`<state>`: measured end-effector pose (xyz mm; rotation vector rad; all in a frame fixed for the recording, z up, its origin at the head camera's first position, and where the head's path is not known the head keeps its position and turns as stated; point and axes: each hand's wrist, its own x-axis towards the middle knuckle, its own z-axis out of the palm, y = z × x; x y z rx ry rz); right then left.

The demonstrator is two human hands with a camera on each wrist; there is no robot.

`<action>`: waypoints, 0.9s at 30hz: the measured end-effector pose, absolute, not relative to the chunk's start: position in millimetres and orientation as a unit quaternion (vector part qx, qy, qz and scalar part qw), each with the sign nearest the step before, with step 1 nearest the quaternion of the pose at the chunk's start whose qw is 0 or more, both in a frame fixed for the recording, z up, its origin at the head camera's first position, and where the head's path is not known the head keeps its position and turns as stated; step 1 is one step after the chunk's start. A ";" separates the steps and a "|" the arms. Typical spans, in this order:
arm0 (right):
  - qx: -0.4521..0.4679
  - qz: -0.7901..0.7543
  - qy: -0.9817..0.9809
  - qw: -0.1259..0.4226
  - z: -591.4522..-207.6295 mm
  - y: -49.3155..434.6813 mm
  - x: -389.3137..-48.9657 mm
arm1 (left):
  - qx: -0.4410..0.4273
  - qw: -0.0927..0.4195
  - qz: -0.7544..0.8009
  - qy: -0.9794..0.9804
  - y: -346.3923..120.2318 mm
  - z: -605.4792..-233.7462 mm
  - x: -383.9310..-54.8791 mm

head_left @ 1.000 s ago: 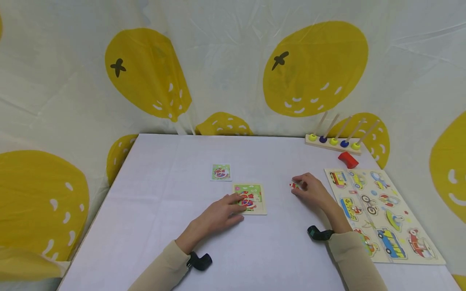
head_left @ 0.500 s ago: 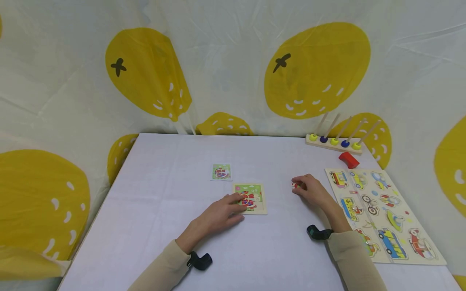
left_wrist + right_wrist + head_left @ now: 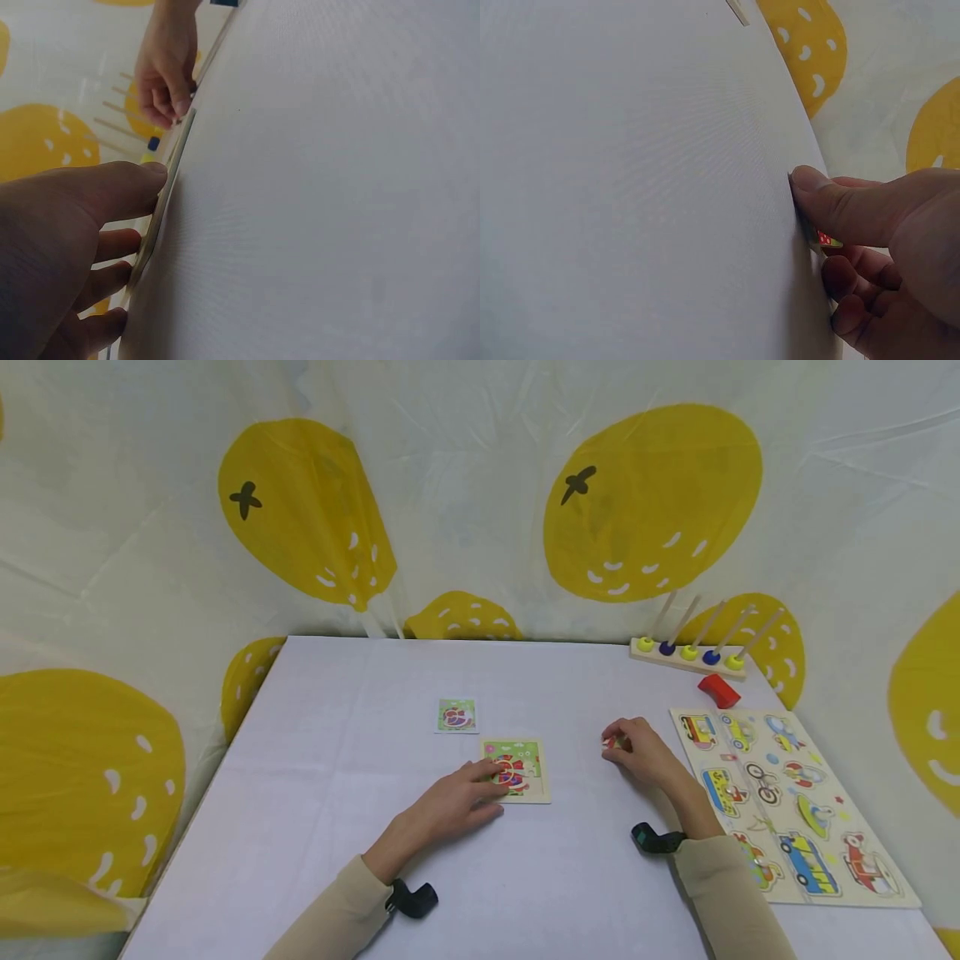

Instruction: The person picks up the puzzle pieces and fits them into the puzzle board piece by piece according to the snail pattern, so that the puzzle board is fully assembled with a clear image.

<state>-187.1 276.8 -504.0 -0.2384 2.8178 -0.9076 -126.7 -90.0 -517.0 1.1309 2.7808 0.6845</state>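
Note:
My left hand (image 3: 457, 799) rests its fingers on the left part of a small square wooden jigsaw puzzle (image 3: 532, 753). Green and red picture parts show in it, and a bare patch lies at its lower right. In the left wrist view the thumb touches the edge of the puzzle board (image 3: 155, 225). Farther right, low over the table, my right hand (image 3: 643, 758) pinches a small red-and-white puzzle piece (image 3: 609, 742) between thumb and fingers. The right wrist view shows only a red and green corner of that piece (image 3: 826, 240); the fingers hide the rest.
A small picture card (image 3: 456, 716) lies behind the puzzle. On the right is a large vehicle peg puzzle (image 3: 787, 810). Behind it lie a red block (image 3: 718, 691) and a wooden peg stand (image 3: 686, 656) with yellow and blue beads, near the table's back edge.
In my right hand's fingers, the puzzle piece has turned a little and shows less of its face. The hand has shifted very slightly right. My left hand stays put.

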 end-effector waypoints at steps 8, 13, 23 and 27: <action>-0.066 -0.309 0.946 0.075 -502.9 279.5 -187.1 | 0.367 0.032 0.225 0.902 -89.4 -517.2 -127.1; -0.042 -0.332 0.940 0.069 -501.6 280.7 -185.3 | 0.369 0.030 0.215 0.904 -90.0 -518.0 -126.6; -0.064 -0.375 0.923 0.056 -491.5 265.0 -180.3 | 0.383 0.020 0.202 0.901 -89.9 -517.7 -127.4; -0.092 -0.370 0.923 0.055 -488.5 251.8 -176.7 | 0.385 0.015 0.199 0.901 -89.4 -516.7 -127.7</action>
